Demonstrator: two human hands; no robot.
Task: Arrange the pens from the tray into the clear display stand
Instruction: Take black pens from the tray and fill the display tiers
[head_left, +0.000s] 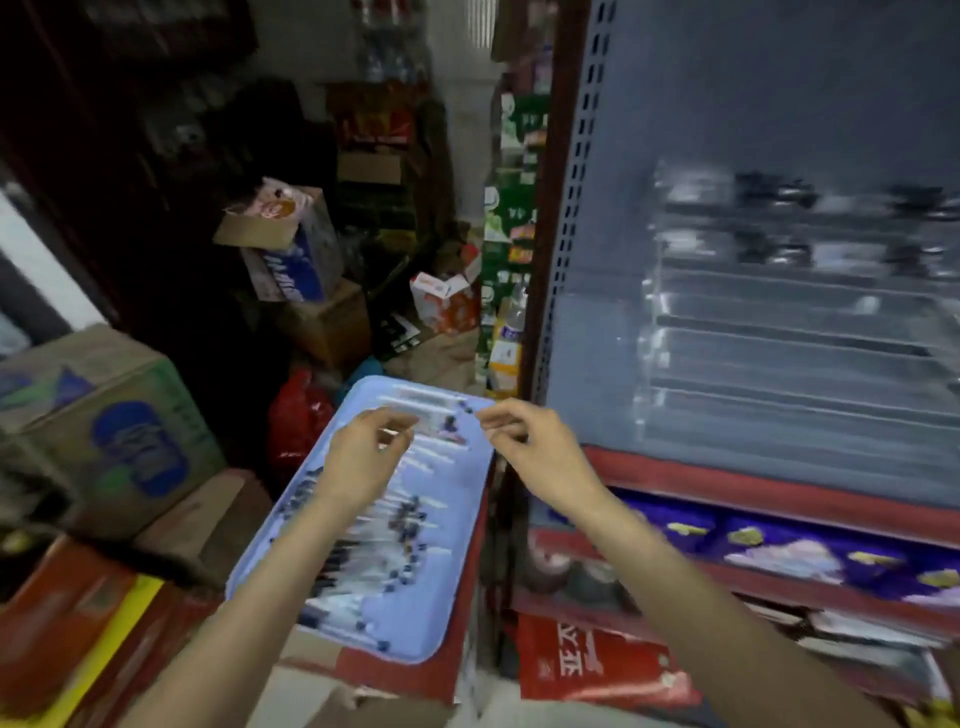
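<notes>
A light blue tray (457, 519) rests on stacked boxes and holds several pens (384, 551) with dark caps, lying in rows. My left hand (363, 462) hovers over the tray's far half with its fingers curled round what looks like a thin white pen (390, 431). At the tray's far right corner my right hand (524, 441) has thumb and fingers drawn together, and blur hides whether anything is between them. The clear tiered display stand (779, 343) sits on the grey shelf to the right, with a few dark-capped pens (769, 189) in its upper rows.
The red-framed shelf unit (675, 467) stands close on the right, with purple packets (779, 551) on the level below. Cardboard boxes (104, 415) are stacked at the left and more boxes fill the back. A red bag (587, 665) lies under the shelf.
</notes>
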